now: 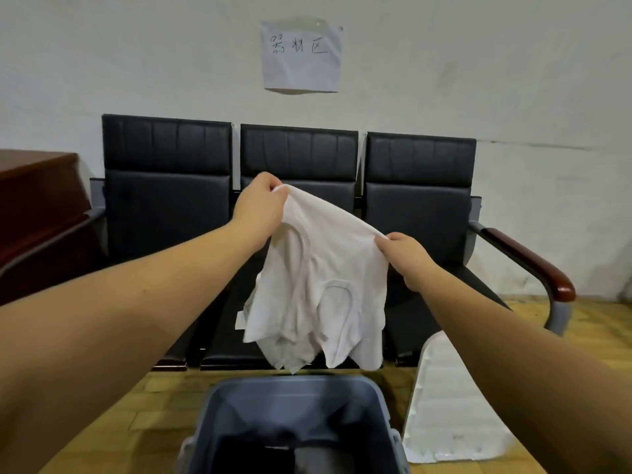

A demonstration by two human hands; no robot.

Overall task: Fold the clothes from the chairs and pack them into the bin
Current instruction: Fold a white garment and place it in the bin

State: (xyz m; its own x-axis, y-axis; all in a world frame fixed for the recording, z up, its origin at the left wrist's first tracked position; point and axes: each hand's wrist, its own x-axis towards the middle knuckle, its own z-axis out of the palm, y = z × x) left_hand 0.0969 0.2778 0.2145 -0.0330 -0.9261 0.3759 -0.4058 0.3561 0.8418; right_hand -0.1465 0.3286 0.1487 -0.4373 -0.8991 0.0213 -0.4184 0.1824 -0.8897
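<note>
Head view showed a white sleeveless shirt (318, 285), crumpled and hanging loose, held above the gray bin (297, 425) before black chairs (420, 179); left hand (260, 206) and right hand (407, 258) each pinched its top edge.

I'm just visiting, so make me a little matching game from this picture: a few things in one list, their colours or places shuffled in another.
Things:
1. garment
2. bin
3. chairs
4. paper sign

Descriptions:
A. taped to the wall
B. black, in a row against the wall
C. white, held up by both hands
D. grey, on the floor below the hands

Pairs: 1-C, 2-D, 3-B, 4-A
</note>
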